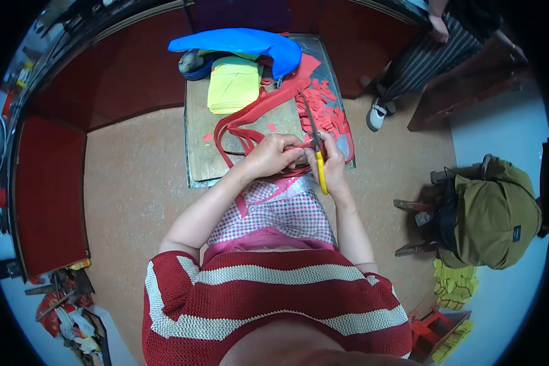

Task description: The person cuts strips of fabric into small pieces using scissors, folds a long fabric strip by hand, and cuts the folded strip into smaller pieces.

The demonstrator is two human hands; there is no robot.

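My left hand [271, 155] pinches a narrow red strip [251, 114] close to the table's front edge. The strip loops out to the left and runs back up toward the far right. In my right hand [330, 160] is a pair of scissors [321, 168] with yellow handles, its dark blades pointing away from me. The two hands almost meet, and the strip's end between them is partly hidden by fingers. Right of the blades lies a heap of small cut red pieces [324, 110]. A stack of yellow-green sheets [233, 85] rests on the wooden board [201, 155].
Blue cloth or plastic [238, 43] covers things at the table's back, beside a dark blue bowl [195, 72]. Another person [436, 49] stands at the upper right. An olive backpack [497, 213] sits on a wooden stool at right, with yellow bundles [454, 283] below.
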